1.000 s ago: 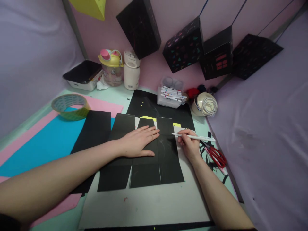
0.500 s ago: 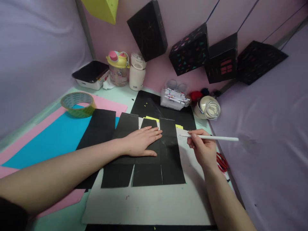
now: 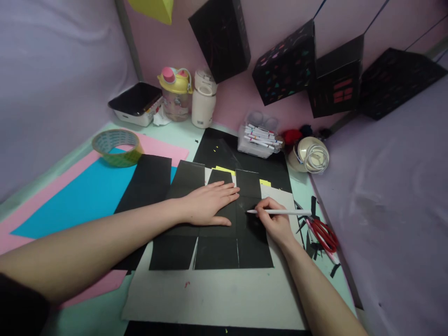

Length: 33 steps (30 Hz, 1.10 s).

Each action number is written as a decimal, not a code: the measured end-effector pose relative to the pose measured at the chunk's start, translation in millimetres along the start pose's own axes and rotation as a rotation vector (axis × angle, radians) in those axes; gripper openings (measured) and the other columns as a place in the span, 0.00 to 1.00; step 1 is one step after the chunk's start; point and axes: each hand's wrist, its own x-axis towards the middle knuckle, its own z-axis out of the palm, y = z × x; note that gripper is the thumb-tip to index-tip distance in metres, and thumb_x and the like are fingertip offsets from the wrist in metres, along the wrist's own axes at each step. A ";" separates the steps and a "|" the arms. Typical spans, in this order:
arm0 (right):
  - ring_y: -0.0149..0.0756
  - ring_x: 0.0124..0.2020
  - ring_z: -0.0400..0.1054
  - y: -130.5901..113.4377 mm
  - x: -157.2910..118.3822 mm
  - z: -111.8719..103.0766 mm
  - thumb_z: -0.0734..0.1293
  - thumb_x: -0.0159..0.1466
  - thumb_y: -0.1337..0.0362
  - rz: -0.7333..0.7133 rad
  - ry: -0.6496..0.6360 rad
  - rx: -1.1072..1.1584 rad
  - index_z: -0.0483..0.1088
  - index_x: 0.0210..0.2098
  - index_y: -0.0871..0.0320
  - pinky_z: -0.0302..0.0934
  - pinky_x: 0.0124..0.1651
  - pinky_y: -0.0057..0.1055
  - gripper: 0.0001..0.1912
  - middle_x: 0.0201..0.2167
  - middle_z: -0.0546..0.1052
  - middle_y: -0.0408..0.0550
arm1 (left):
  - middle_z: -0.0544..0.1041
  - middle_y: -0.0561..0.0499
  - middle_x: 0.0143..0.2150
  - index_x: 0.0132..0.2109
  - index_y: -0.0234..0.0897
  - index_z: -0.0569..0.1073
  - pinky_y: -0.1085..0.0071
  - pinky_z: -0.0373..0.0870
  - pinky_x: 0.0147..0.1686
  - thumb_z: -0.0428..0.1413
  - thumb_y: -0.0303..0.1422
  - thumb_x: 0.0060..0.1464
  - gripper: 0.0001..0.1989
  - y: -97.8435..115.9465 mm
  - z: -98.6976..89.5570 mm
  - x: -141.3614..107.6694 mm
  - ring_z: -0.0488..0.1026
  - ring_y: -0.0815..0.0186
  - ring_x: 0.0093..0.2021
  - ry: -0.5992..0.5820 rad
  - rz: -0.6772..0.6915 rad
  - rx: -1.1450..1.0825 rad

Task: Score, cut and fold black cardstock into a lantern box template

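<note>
My left hand (image 3: 211, 205) lies flat, fingers spread, on a black paper cutout (image 3: 219, 254) with slits and flaps. The cutout rests on a white board (image 3: 217, 298). In my right hand (image 3: 275, 218) is a slim white pen (image 3: 290, 212), pinched between the fingers and pointing left. Its tip is over the right panel of the cutout; whether it touches the paper, I cannot tell. Under my left forearm lies another black sheet (image 3: 149, 179).
Red-handled scissors (image 3: 324, 234) and black scraps lie at the right. A tape roll (image 3: 117, 148) stands on blue paper (image 3: 80, 196) at the left. Behind are a marker box (image 3: 259, 140), a white bottle (image 3: 204, 105) and a jug (image 3: 175, 98). Black boxes (image 3: 287, 63) hang above.
My right hand has moved left and slightly down with the pen, from beside the cutout to over its right panel. The scissors and scraps show more fully. My left hand stays flat.
</note>
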 end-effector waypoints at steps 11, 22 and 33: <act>0.31 0.24 0.61 -0.3 0.9 -3.6 0.64 0.61 0.65 0.019 -0.055 -0.018 0.68 0.25 0.57 0.53 0.27 0.28 0.08 0.21 0.70 0.41 | 0.50 0.43 0.71 0.68 0.33 0.54 0.61 0.36 0.68 0.46 0.56 0.59 0.40 -1.6 1.6 -0.1 0.44 0.58 0.71 0.016 0.016 0.008; 0.32 0.24 0.62 -1.3 1.7 -1.5 0.64 0.60 0.66 0.027 -0.060 -0.023 0.68 0.25 0.57 0.54 0.28 0.28 0.08 0.21 0.70 0.41 | 0.49 0.45 0.71 0.69 0.36 0.52 0.63 0.34 0.68 0.45 0.57 0.59 0.40 -3.4 4.2 -0.3 0.43 0.59 0.71 0.023 0.015 0.009; 0.31 0.24 0.60 -0.8 0.5 -2.4 0.63 0.61 0.65 0.043 -0.041 -0.026 0.67 0.24 0.56 0.53 0.28 0.28 0.08 0.21 0.68 0.40 | 0.50 0.44 0.71 0.69 0.34 0.53 0.62 0.37 0.67 0.44 0.57 0.59 0.40 -3.4 4.0 -0.2 0.45 0.58 0.71 0.028 0.015 0.028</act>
